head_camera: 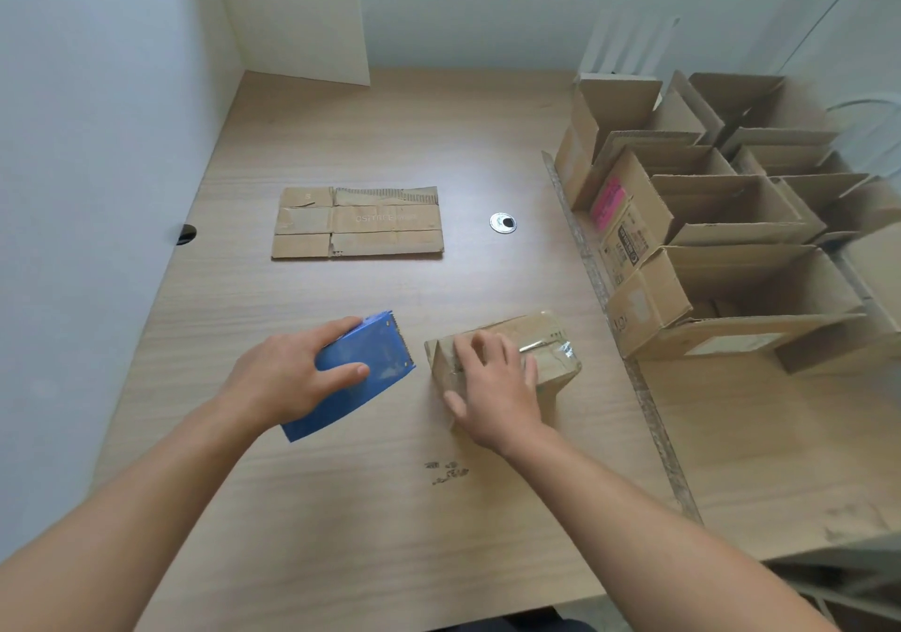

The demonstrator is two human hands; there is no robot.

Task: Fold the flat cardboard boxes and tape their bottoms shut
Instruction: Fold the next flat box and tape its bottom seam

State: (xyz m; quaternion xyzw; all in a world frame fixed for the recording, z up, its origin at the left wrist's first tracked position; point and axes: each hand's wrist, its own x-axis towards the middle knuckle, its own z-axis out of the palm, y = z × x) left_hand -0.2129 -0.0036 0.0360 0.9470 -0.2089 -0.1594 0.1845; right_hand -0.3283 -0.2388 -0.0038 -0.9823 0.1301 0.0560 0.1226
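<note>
The left hand [292, 378] grasps a blue tape dispenser [356, 373] on the table [341, 509]. Just right of it, the right hand [492, 387] lies spread, clasping nothing, on a small taped box [551, 348]. Beyond both hands lies a flat box [358, 222]; folded boxes [707, 222] stand far right.

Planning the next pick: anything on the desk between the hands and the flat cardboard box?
Nothing visible. The flat cardboard box lies alone beyond the left hand on the blue tape dispenser and the right hand on the taped box; bare desk between.
</note>
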